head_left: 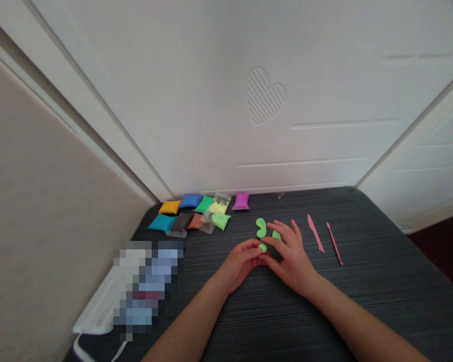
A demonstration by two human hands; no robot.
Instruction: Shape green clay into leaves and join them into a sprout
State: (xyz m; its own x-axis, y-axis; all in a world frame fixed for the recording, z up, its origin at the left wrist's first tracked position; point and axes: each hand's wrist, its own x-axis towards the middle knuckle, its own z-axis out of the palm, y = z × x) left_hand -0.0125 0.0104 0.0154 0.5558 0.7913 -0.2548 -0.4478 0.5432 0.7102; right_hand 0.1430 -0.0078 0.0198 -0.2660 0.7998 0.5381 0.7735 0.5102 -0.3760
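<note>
A small light green ball of modelling clay [262, 248] sits between the fingertips of both hands, low over the dark table. My left hand [243, 261] pinches it from the left with thumb and fingers. From the right, the thumb and index finger of my right hand [292, 259] close around the same ball, while its other fingers are raised and spread. Just beyond the fingers, a heart-like light green clay shape [261, 228] lies flat. Another light green clay piece [276, 235] is partly covered by my right hand.
Right of my hands lie a pink plastic knife [315, 233] and a thin pink modelling stick [334, 244]. Several coloured clay packets [191, 201] line the back left, with a purple packet [241, 201] beside them. A blurred white item [98, 311] rests front left. A white panel [211, 100] stands behind.
</note>
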